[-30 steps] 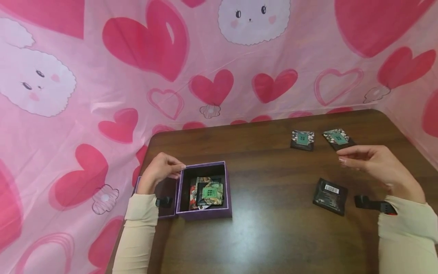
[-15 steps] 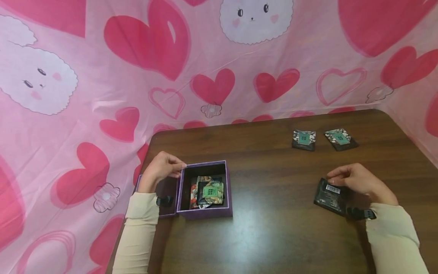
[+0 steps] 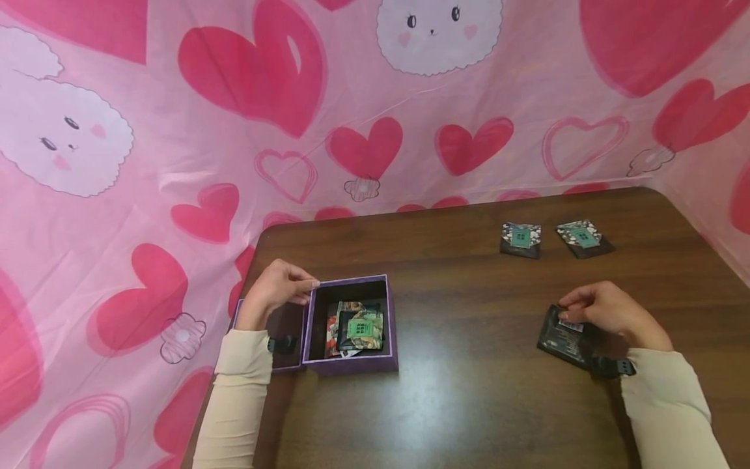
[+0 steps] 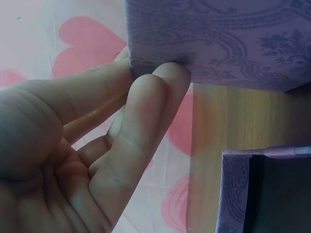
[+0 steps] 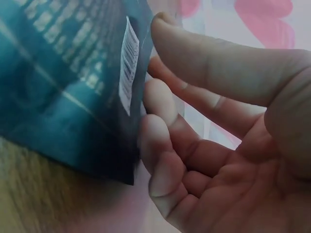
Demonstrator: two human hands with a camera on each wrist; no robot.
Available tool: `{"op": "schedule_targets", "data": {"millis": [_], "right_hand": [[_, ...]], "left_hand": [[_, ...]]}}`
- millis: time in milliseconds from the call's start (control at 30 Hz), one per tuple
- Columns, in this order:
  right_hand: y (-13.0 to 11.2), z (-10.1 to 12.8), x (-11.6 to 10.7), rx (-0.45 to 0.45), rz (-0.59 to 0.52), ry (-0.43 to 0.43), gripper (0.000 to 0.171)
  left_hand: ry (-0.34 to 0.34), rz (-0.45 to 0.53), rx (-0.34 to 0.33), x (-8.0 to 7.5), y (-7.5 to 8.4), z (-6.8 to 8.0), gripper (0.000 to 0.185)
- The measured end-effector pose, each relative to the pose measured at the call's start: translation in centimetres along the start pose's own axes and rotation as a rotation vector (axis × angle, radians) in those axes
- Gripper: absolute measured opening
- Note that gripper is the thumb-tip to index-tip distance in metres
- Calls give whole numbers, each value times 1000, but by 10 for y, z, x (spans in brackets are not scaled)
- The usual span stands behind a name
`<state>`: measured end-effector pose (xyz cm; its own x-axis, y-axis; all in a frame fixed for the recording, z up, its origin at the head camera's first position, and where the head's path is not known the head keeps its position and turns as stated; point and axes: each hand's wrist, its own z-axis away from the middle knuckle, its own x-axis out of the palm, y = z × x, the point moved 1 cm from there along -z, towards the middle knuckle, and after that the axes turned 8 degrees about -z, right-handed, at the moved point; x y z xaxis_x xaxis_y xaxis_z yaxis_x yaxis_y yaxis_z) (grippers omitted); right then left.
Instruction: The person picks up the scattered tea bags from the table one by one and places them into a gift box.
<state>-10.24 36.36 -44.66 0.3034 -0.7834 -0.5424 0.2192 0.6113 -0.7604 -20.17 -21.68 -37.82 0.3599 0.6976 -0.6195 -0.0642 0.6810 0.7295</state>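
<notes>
**Black packet [image 3: 559,339] pinched by right hand [image 3: 615,316]; purple box [image 3: 363,367] held by left hand [image 3: 278,290]**

Nearest, the purple box was seen upright on the wooden table [image 3: 457,410], its far-left corner gripped between thumb and fingers of the left hand. Walls were judged stiff, papered board, light enough, best taken by rim or corner; edges could be dented by hard squeezing. Just beside it, a purple lid [image 3: 293,320] was seen, dark inside, partly hidden. Inside the box, a green-labelled packet [image 3: 361,329] was stacked over other packets [image 3: 331,329].

At about the same depth, well to the right, the black packet was found on the table, barcode label [image 5: 129,65] up. Its far edge was pinched by the right hand; how firmly could not be told. It was judged light, soft-skinned, maybe slippery given the sheen. Contents were not visible, so pressing on the middle was best avoided; the thin edge was judged the spot to take, thumb above, fingertips under.

Farther back, one patterned packet [image 3: 520,240] and its twin [image 3: 583,239] were laid flat, a little apart. Behind everything, a pink heart-print cloth [image 3: 422,156] was hung.
</notes>
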Motion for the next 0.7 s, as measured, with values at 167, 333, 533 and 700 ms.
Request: {"op": "schedule_targets", "data": {"millis": [167,333,533,700], "right_hand": [[-3,-1,3,7,75,41,36],[-7,-4,5,8,111,56,36],[-12,-11,8,-11,119,56,34],[-13,-13,9,-18,120,48,30]], "left_hand": [[0,1,-1,0,0,0,15],[1,-5,11,-1,-1,0,15],[-1,5,16,-2,0,1,18],[-2,-7,13,-1,1,1,16]]}}
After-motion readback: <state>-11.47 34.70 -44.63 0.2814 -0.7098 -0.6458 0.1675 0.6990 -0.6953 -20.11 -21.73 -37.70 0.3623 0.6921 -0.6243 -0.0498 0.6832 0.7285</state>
